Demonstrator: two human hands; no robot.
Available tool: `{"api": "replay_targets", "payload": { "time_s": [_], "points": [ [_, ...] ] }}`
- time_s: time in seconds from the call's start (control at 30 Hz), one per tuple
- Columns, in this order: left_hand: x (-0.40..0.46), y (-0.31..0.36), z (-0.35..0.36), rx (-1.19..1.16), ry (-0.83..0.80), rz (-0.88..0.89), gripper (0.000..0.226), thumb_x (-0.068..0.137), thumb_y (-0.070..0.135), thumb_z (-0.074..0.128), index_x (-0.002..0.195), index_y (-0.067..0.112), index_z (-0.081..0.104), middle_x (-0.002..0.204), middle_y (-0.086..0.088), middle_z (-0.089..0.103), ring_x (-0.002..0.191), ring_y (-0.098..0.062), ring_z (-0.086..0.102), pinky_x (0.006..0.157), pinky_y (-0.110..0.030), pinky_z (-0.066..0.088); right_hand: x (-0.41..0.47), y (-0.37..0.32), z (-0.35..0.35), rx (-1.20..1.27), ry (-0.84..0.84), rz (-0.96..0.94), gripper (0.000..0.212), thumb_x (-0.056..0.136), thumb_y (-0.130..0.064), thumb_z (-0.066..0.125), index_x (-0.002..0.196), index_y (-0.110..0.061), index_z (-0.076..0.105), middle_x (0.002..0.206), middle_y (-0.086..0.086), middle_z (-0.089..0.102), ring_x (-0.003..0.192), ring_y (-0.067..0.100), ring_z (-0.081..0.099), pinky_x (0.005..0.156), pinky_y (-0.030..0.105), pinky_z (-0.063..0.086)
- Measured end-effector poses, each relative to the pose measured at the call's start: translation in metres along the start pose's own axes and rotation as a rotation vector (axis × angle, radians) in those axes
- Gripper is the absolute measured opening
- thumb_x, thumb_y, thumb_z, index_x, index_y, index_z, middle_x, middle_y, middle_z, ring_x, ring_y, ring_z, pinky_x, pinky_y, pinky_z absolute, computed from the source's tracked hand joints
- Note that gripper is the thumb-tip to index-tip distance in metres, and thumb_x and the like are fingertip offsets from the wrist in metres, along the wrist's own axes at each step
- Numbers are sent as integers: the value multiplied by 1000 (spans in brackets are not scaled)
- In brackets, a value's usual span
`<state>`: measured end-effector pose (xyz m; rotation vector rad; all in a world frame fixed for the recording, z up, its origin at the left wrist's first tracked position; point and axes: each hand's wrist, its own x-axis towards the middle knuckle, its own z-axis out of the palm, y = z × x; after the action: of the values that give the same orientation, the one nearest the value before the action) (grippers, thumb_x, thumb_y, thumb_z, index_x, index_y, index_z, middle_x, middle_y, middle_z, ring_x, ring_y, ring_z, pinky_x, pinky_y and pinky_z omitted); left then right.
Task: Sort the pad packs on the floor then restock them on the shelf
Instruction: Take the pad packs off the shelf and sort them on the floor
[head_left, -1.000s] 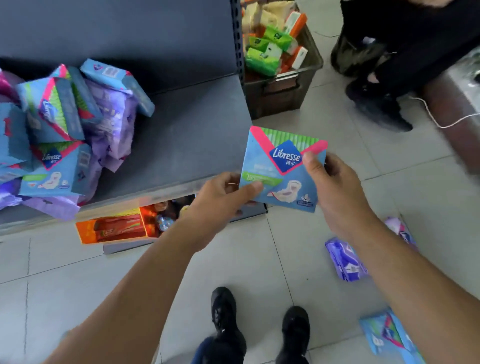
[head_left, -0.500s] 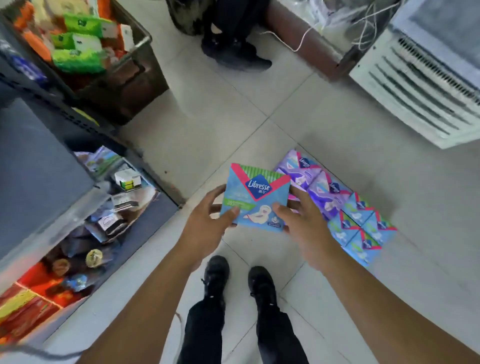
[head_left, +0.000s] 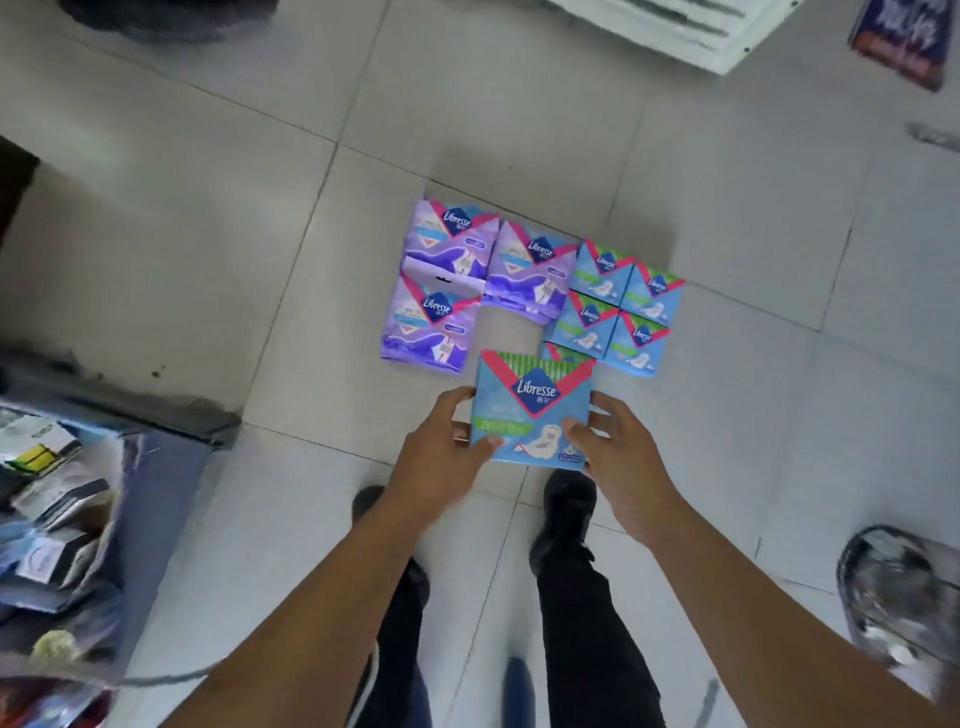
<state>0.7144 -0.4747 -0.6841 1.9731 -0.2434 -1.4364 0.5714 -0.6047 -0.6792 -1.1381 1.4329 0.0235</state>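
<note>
- Left hand grips the left edge of one blue pad pack, thumb on its front face; right hand grips the right edge the same way. Pack is held above the floor, front face up, at 6 o'clock of the sorted group.
- Purple pad packs: three, flat on the floor, touching one another, at 12 o'clock of the held pack.
- Blue packs on the floor: four fully visible in a two-by-two block at 1 o'clock; a fifth is mostly hidden behind the held pack.
- Shelf base at 9 o'clock holds blurred small boxes; count cannot be made out.
- Shoes: two, partly hidden by the forearms.
</note>
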Motion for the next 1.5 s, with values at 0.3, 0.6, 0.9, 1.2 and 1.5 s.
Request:
{"api": "replay_targets", "payload": {
  "time_s": [0.3, 0.6, 0.9, 1.2, 1.5],
  "points": [
    [138, -31, 160, 227, -40, -77, 47, 90, 21, 60, 135, 25, 48, 116, -1, 68, 102, -17, 64, 79, -21, 43, 147, 114, -82, -112, 109, 78, 20, 94, -18, 60, 114, -18, 58, 97, -8, 65, 78, 4, 65, 60, 17, 48],
    [282, -95, 224, 270, -26, -182, 42, 87, 23, 51, 129, 27, 50, 113, 3, 64, 102, -20, 60, 76, -28, 43, 299, 206, -69, -116, 26, 76, 27, 93, -15, 54, 119, -17, 60, 109, 0, 66, 94, 17, 65, 70, 23, 47],
    [310, -78, 238, 326, -160, -225, 69, 65, 40, 50, 132, 25, 40, 120, 0, 59, 108, -21, 57, 98, -41, 46, 323, 207, -71, -128, 13, 32, 30, 91, -15, 52, 121, -18, 57, 110, -2, 65, 91, 13, 60, 63, 20, 42],
    [259, -54, 206, 524, 93, -124, 50, 95, 23, 48, 143, 11, 38, 137, -12, 51, 122, -26, 51, 94, -27, 37, 267, 155, -86, -463, -20, -93, 40, 97, -22, 51, 136, -14, 48, 133, 5, 56, 121, 22, 53, 90, 25, 41],
    [119, 28, 98, 692, 382, 279, 35, 95, 36, 50, 127, 21, 56, 123, -3, 61, 113, -24, 56, 91, -38, 47, 121, 22, -47, -914, 19, -697, 43, 91, -31, 51, 130, -13, 57, 127, 7, 60, 113, 31, 55, 87, 42, 49]
  ]
}}
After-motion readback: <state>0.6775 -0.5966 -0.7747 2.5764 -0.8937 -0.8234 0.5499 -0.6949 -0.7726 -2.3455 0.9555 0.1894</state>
